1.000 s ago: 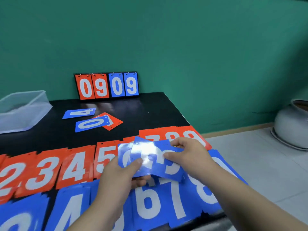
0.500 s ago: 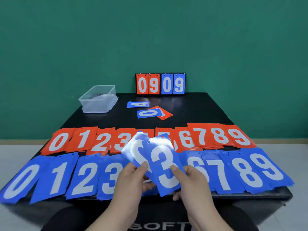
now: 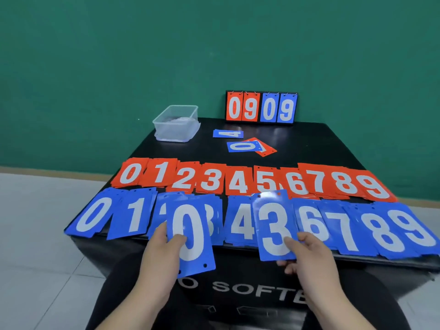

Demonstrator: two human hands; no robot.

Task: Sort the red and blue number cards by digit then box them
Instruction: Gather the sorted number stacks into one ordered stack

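My left hand pinches a blue 0 card held over the blue 2 and 3 piles. My right hand pinches a blue 3 card over the blue 5 pile, which it hides. A row of red card piles runs from 0 to 9 across the black table. In front of it lies a row of blue card piles. A clear plastic box stands at the back left.
A flip scoreboard reading 0909 stands at the table's back edge. Loose cards lie before it: a blue 4, a blue 0 atop a red card. The green wall rises behind.
My hands have drawn apart, splitting the held blue cards: the 0 went left with my left hand, the 3 right with my right hand. The view swung left and back, showing both full rows.
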